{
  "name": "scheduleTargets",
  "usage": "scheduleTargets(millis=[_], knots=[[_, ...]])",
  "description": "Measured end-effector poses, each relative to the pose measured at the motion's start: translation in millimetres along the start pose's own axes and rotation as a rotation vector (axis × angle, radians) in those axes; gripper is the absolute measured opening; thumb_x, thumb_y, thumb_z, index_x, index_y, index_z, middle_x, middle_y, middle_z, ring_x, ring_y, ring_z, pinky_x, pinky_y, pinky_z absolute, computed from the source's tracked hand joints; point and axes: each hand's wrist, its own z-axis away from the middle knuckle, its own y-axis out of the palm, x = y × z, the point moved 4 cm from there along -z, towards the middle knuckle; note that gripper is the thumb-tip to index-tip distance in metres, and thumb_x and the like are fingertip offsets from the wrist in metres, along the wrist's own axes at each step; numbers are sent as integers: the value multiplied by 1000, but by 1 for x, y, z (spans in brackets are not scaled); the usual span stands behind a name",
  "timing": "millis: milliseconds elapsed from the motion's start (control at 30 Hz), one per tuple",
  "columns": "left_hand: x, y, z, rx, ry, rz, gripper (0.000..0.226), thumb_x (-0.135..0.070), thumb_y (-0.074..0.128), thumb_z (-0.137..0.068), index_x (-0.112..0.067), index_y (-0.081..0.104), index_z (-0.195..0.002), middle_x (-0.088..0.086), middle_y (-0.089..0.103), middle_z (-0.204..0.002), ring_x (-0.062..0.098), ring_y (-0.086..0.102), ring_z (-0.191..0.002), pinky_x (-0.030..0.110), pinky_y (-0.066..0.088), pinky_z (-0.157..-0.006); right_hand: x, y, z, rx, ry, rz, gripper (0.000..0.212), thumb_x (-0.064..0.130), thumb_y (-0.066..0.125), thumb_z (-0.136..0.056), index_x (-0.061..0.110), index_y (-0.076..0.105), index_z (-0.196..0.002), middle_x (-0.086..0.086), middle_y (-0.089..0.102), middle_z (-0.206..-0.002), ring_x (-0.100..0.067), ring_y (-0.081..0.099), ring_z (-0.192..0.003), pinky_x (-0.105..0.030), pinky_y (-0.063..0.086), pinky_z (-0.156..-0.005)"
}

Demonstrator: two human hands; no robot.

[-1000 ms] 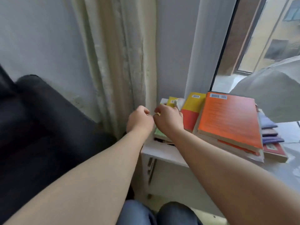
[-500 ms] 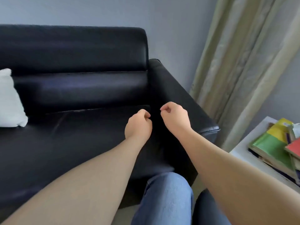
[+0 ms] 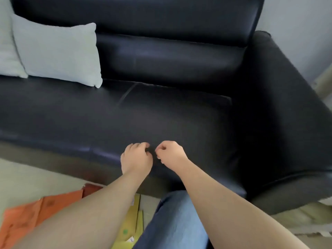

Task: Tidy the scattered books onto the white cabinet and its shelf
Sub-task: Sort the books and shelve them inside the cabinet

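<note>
My left hand (image 3: 136,159) and my right hand (image 3: 169,152) hover side by side above the front edge of the black sofa seat, fingers curled, holding nothing. On the floor at the lower left lie orange books (image 3: 27,218), with a darker red one (image 3: 91,188) behind them. A yellow book (image 3: 131,223) with a green dot lies beside my knee, partly hidden under my left forearm. The white cabinet and its shelf are out of view.
A black leather sofa (image 3: 161,114) fills most of the view, its armrest (image 3: 280,123) at the right. Two pale cushions (image 3: 57,53) lean at its back left. My jeans-clad leg (image 3: 176,221) is at the bottom. Curtain hem (image 3: 323,81) shows at far right.
The view has swung left and down from the cabinet's book stack to the sofa and floor. Both hands left the books on the cabinet and now hold nothing.
</note>
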Motion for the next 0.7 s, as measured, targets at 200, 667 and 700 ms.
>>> scheduleTargets(millis=[200,667,700], knots=[[55,26,-9,-129,8,-28,39,-7,43,-91,-21,57,-125,-5,53,-131,18,38,-130,32,27,-107,11,41,-33,40,-73,356,19,20,35,-93,17,53,-97,1,55,-85,-21,53,-76,-29,43,-65],[186,84,69,-67,-551,338,36,-1,48,-86,-9,56,-121,12,41,-132,27,42,-119,26,32,-91,-22,183,-4,312,-62,535,26,21,37,-94,14,55,-112,-10,60,-116,-31,57,-107,-30,41,-78],[195,90,72,-13,-584,350,37,-2,47,-87,-11,55,-122,11,40,-133,26,43,-119,27,33,-91,-28,195,-6,338,33,513,29,21,37,-94,15,56,-115,-9,59,-119,-30,57,-109,-30,43,-82]])
